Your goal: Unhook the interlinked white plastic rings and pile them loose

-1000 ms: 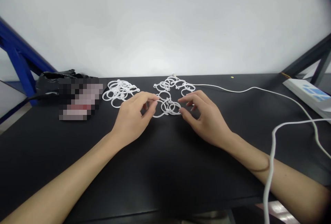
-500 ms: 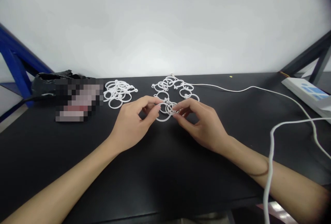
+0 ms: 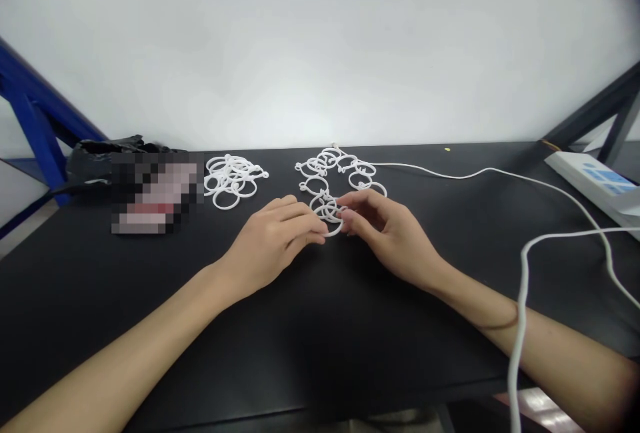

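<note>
A chain of white curtain rings (image 3: pixel 317 185), each with a small eyelet, curves over the black table in front of me. My left hand (image 3: pixel 277 241) is closed, thumb and fingers pinching the left edge of the nearest ring (image 3: pixel 334 233). On the other side, my right hand (image 3: pixel 393 231) pinches at the right edge of the overlapping rings; its fingertips partly hide what they grip. Left of the chain lies a loose heap of similar white rings (image 3: pixel 226 199).
A black plastic bag (image 3: pixel 95 161) and a pixelated object (image 3: pixel 160 196) lie at the left. One white cable (image 3: pixel 450 176) runs from the chain's far end rightward. Another thicker cable (image 3: pixel 520 313) crosses over my right forearm. A white device (image 3: pixel 595 179) stands at the right.
My left hand has shifted down to the nearest ring, which has moved slightly right. My right hand stays almost in place at the rings.
</note>
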Demonstrator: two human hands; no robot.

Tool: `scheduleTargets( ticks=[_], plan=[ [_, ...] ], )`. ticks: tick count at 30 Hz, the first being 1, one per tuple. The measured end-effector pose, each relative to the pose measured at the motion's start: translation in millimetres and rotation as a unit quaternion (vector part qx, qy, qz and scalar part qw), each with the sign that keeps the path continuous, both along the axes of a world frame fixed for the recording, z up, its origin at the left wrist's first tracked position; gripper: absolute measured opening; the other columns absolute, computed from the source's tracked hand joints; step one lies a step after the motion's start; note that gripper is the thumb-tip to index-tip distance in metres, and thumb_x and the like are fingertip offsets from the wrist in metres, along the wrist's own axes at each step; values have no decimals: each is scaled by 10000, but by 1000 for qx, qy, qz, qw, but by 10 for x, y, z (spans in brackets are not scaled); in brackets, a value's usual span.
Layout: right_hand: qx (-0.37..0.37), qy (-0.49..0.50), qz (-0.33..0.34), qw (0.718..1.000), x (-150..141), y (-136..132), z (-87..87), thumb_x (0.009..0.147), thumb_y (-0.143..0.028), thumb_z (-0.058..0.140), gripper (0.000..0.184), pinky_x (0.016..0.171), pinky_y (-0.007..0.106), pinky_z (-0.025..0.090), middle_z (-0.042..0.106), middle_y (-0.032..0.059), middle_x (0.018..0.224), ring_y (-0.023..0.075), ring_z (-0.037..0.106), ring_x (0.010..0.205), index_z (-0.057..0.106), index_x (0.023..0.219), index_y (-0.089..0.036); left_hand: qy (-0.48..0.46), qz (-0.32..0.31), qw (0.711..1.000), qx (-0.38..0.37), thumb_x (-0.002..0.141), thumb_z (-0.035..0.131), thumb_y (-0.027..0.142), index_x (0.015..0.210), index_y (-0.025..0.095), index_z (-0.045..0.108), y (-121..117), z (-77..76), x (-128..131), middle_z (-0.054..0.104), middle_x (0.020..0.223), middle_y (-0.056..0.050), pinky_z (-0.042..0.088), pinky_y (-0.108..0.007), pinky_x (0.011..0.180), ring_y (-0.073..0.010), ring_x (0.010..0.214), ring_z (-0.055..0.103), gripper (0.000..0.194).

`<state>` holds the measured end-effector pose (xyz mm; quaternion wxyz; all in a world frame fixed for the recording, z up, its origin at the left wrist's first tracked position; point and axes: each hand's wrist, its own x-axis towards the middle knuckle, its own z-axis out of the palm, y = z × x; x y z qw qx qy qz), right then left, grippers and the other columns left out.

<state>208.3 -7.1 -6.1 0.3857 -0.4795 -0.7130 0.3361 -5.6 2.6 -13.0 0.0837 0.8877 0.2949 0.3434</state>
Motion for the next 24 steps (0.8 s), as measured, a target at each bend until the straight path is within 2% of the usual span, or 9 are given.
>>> scheduleTargets(
  ticks=[2, 5, 9, 14, 18, 24],
  plan=[
    [-8, 5, 15, 1000, -3, -6, 8, 922, -342, 576, 212, 763, 321, 559, 714, 25, 874, 164, 687, 788, 636, 1072, -206, 24, 0, 999, 39, 945, 531, 146, 890, 194, 650, 13, -7, -15, 705, 884, -18, 464, -300, 740, -144, 760, 539, 140],
    [7, 17, 38, 999, -6, -22, 9, 922, -303, 569, 206, 795, 321, 570, 726, 31, 919, 166, 703, 827, 619, 1097, -205, 48, -2, 997, 59, 940, 530, 123, 889, 191, 643, 34, -3, -29, 701, 891, -19, 448, -309, 733, -145, 749, 518, 141],
    [72, -19, 40, 996, -21, -45, 8, 906, -234, 570, 164, 756, 283, 573, 726, 22, 976, 145, 698, 813, 614, 1063, -215, 60, -13, 996, 60, 933, 546, 119, 910, 192, 639, 38, -3, -38, 693, 901, -13, 438, -305, 729, -146, 757, 512, 120],
    [146, -59, 33, 987, -35, -52, 40, 892, -187, 569, 105, 709, 243, 544, 720, -5, 883, 117, 674, 738, 621, 977, -218, 53, -24, 997, 56, 938, 548, 133, 931, 191, 640, 21, -18, -43, 699, 927, -16, 447, -294, 735, -141, 768, 530, 109],
    [145, -69, 21, 987, -4, -48, 44, 890, -215, 588, 96, 650, 227, 527, 712, -9, 842, 114, 654, 696, 624, 978, -224, 43, -28, 997, 63, 950, 546, 172, 959, 190, 635, 15, -26, -21, 708, 949, -22, 459, -302, 769, -139, 794, 561, 91],
    [136, -65, 18, 988, 18, -56, 47, 902, -259, 594, 75, 643, 221, 517, 709, -9, 826, 112, 647, 693, 620, 961, -220, 29, -7, 997, 67, 956, 550, 231, 1004, 181, 623, 7, -20, -16, 713, 931, -32, 472, -316, 797, -149, 812, 590, 101]
  ],
)
